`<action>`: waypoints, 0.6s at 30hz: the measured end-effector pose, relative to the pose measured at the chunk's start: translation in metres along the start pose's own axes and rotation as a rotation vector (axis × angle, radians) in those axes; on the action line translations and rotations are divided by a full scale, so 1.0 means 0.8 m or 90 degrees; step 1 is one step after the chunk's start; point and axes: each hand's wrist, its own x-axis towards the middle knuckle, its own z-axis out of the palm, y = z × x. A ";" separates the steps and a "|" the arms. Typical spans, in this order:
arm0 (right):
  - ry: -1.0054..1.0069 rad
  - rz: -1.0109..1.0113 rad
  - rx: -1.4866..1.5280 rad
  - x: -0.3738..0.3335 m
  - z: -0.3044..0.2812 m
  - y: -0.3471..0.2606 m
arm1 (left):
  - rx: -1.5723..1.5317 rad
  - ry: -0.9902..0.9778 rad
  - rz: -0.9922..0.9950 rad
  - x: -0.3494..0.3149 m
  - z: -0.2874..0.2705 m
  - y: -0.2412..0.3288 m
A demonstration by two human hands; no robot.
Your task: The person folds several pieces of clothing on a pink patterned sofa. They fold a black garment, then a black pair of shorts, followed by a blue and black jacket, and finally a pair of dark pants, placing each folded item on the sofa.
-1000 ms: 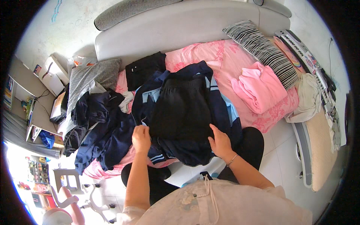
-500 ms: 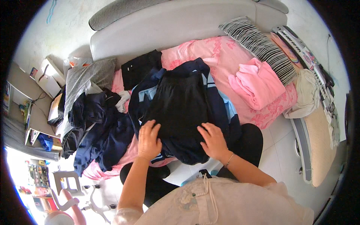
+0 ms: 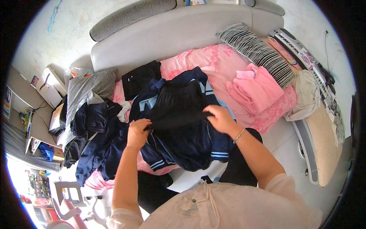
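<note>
A black garment with a gathered waistband, seemingly a skirt point(image 3: 177, 105), lies on a spread-out navy jacket point(image 3: 185, 150) with light-blue panels and striped cuffs. My left hand point(image 3: 138, 133) is closed on the skirt's lower left corner. At the lower right corner, my right hand point(image 3: 222, 119) pinches the same hem. The hem is raised and stretched between both hands, uncovering the jacket's lower part. My fingertips are partly hidden by the cloth.
Beyond the jacket lies a folded black garment point(image 3: 141, 79). On the right are a folded pink garment point(image 3: 255, 89), a striped pillow point(image 3: 257, 53) and a keyboard point(image 3: 297, 49). Dark clothes point(image 3: 101, 141) lie left, near a grey pillow point(image 3: 89, 87). A pink floral sheet point(image 3: 190, 59) lies underneath.
Both hands have gone from resting flat on the skirt's lower part to gripping its hem corners. The hem has moved up and away from me, exposing more of the navy jacket.
</note>
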 end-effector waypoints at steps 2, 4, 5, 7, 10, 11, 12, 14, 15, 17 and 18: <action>-0.028 0.049 0.027 0.024 -0.038 -0.028 | -0.072 0.011 0.006 0.009 -0.029 0.021; -0.107 0.039 -0.020 0.024 -0.063 -0.034 | -0.049 -0.005 0.070 0.003 -0.038 0.034; -0.162 0.033 -0.026 0.017 -0.069 -0.030 | -0.044 -0.032 0.087 -0.009 -0.036 0.039; -0.271 0.021 -0.040 -0.011 -0.080 -0.017 | -0.028 -0.130 0.100 -0.034 -0.033 0.059; -0.407 0.097 -0.037 -0.055 -0.084 -0.009 | -0.011 -0.265 0.120 -0.068 -0.027 0.091; -0.422 0.101 -0.026 -0.055 -0.088 -0.009 | -0.054 -0.259 0.109 -0.075 -0.025 0.094; -0.438 0.108 -0.014 -0.057 -0.093 -0.013 | -0.100 -0.256 0.098 -0.078 -0.024 0.099; -0.459 0.122 0.016 -0.052 -0.099 -0.019 | -0.197 -0.293 0.004 -0.071 -0.036 0.099; -0.458 0.127 0.031 -0.042 -0.105 -0.022 | -0.243 -0.309 -0.038 -0.062 -0.045 0.099; -0.416 0.067 0.078 -0.023 -0.105 0.002 | -0.345 -0.272 -0.122 -0.038 -0.040 0.076; -0.351 0.051 0.081 -0.002 -0.100 0.004 | -0.403 -0.235 -0.159 -0.019 -0.046 0.067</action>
